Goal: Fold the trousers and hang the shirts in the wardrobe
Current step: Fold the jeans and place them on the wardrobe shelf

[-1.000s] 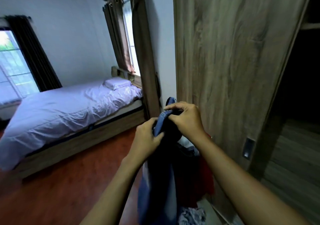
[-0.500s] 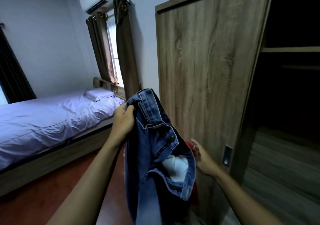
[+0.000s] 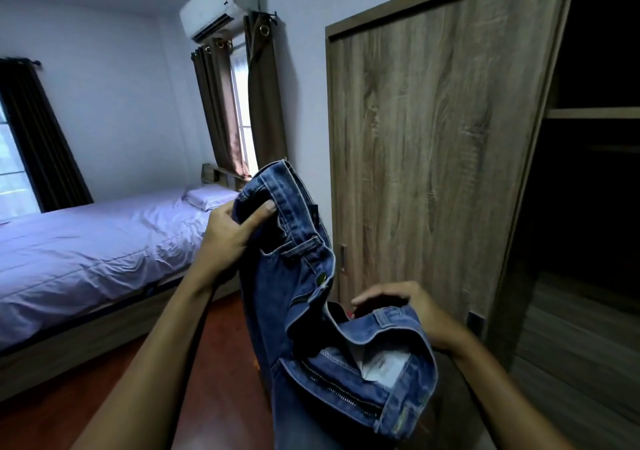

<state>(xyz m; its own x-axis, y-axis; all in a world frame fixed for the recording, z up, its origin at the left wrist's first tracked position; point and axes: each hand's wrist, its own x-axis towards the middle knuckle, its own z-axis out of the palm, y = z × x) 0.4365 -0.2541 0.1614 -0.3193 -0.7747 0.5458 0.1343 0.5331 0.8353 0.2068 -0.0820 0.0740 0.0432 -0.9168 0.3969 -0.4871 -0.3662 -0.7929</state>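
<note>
Left hand (image 3: 232, 238), thumb and curled fingers pinching the upper waistband, and right hand (image 3: 412, 311), fingers curled over the lower waistband edge, holding blue denim trousers (image 3: 304, 339), fly open, at frame centre before brown wood-grain wardrobe door (image 3: 433, 138); lilac-sheeted bed (image 3: 86, 245) at left.

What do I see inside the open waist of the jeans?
Inside the jeans, a white pocket lining and the zipper show. Deeper down, the folded fabric covers the rest.
</note>
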